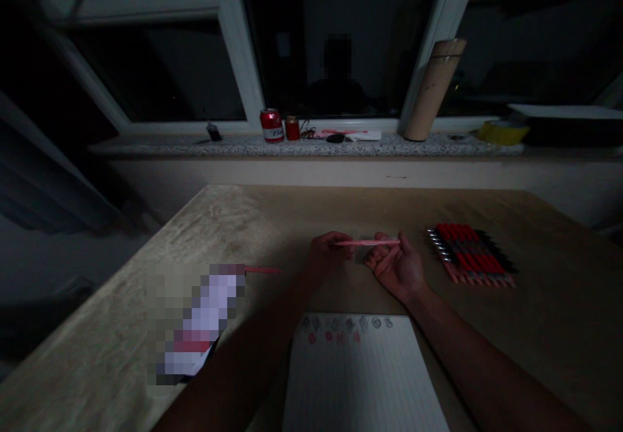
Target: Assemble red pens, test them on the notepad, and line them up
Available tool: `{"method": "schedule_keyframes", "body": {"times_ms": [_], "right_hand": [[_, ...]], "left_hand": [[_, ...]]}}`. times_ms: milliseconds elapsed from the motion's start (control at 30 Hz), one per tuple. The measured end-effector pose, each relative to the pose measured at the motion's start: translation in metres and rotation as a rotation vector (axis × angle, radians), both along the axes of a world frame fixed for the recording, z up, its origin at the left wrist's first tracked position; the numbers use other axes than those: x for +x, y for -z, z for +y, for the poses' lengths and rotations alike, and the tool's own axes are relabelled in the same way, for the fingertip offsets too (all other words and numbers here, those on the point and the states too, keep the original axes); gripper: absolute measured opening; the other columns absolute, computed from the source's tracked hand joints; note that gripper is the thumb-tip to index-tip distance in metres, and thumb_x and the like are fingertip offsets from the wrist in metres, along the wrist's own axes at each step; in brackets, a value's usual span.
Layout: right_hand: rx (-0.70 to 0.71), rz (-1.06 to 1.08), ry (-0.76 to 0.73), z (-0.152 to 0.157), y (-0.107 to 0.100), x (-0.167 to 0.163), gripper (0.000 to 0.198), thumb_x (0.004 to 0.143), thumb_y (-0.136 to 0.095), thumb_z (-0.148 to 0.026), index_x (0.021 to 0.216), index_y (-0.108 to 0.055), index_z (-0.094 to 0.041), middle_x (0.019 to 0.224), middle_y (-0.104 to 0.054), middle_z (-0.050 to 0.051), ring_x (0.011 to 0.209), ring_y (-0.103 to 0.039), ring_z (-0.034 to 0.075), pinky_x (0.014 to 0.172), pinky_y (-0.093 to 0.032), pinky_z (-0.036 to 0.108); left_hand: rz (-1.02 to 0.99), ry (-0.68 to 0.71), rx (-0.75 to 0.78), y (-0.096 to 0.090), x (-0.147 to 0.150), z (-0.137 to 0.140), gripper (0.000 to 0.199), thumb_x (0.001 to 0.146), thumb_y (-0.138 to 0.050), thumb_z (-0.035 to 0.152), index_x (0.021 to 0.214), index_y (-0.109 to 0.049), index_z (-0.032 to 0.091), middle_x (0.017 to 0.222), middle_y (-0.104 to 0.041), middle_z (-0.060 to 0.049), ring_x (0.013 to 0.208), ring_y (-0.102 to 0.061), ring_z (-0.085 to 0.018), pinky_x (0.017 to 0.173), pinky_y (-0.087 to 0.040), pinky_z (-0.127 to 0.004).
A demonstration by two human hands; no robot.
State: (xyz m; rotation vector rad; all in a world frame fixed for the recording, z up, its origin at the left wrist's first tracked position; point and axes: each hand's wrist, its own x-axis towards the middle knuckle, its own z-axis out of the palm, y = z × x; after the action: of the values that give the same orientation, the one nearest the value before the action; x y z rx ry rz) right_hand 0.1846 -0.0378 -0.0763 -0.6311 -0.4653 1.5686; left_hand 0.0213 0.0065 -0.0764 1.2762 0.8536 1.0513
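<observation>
A slim pinkish-red pen (372, 242) is held level above the table, just beyond the notepad. The fingers of my left hand (328, 250) pinch its left end. At the other end, the thumb and fingertips of my right hand (402, 264) hold it, palm turned up and the other fingers curled. Beneath my wrists lies a lined notepad (360, 380) bearing a row of dark scribbles and a shorter row of red ones. To the right of my right hand, several red and black pens (470, 253) are laid side by side.
Left of my left arm, a blurred-out whitish object (209, 315) lies on the table (272, 215), with another red pen (263, 270) beside its top. On the windowsill (233, 148) stand a red can (271, 126), a red jar (292, 128), a tall tube (433, 91) and a yellow roll (501, 133).
</observation>
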Motion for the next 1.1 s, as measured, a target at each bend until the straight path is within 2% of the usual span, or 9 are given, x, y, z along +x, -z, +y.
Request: {"method": "schedule_keyframes", "body": {"times_ms": [267, 433, 533, 733, 1100], "right_hand": [[-0.023, 0.068, -0.005, -0.0003, -0.0005, -0.0006, 0.043, 0.08, -0.046, -0.058, 0.078, -0.065, -0.019, 0.053, -0.064, 0.002, 0.053, -0.06, 0.016, 0.061, -0.048, 0.031], [-0.049, 0.094, -0.003, -0.0001, -0.0017, -0.0006, 0.042, 0.083, -0.044, -0.055, 0.078, -0.065, -0.019, 0.053, -0.064, 0.003, 0.053, -0.06, 0.017, 0.059, -0.048, 0.031], [-0.039, 0.117, -0.006, -0.0002, -0.0009, 0.0003, 0.041, 0.085, -0.043, -0.052, 0.078, -0.065, -0.018, 0.053, -0.064, 0.003, 0.051, -0.059, 0.016, 0.059, -0.048, 0.031], [0.016, 0.131, -0.022, -0.0008, 0.0012, 0.0018, 0.049, 0.085, -0.04, -0.056, 0.084, -0.065, -0.015, 0.054, -0.064, 0.006, 0.053, -0.06, 0.018, 0.058, -0.049, 0.033], [0.005, 0.123, -0.026, 0.0006, 0.0011, 0.0026, 0.037, 0.085, -0.047, -0.047, 0.082, -0.066, -0.016, 0.055, -0.066, 0.005, 0.053, -0.062, 0.018, 0.059, -0.05, 0.032]], "left_hand": [[-0.027, 0.01, -0.018, -0.0011, 0.0003, 0.0, 0.033, 0.055, -0.077, 0.031, 0.078, -0.062, 0.012, 0.062, -0.063, -0.001, 0.052, -0.057, -0.009, 0.054, -0.046, -0.021], [-0.015, 0.013, 0.005, -0.0006, -0.0011, -0.0004, 0.032, 0.057, -0.077, 0.03, 0.079, -0.063, 0.012, 0.062, -0.063, -0.001, 0.053, -0.057, -0.009, 0.053, -0.045, -0.021], [-0.008, 0.009, 0.008, 0.0002, -0.0015, -0.0001, 0.032, 0.057, -0.076, 0.03, 0.079, -0.063, 0.011, 0.063, -0.064, -0.001, 0.053, -0.057, -0.009, 0.054, -0.046, -0.021], [-0.029, 0.007, 0.002, 0.0043, -0.0002, 0.0029, 0.034, 0.055, -0.077, 0.03, 0.079, -0.063, 0.01, 0.064, -0.063, -0.001, 0.052, -0.057, -0.009, 0.053, -0.045, -0.02], [0.008, -0.006, -0.009, 0.001, -0.002, 0.001, 0.037, 0.054, -0.078, 0.033, 0.08, -0.064, 0.01, 0.06, -0.063, 0.0, 0.052, -0.057, -0.009, 0.054, -0.044, -0.02]]}}
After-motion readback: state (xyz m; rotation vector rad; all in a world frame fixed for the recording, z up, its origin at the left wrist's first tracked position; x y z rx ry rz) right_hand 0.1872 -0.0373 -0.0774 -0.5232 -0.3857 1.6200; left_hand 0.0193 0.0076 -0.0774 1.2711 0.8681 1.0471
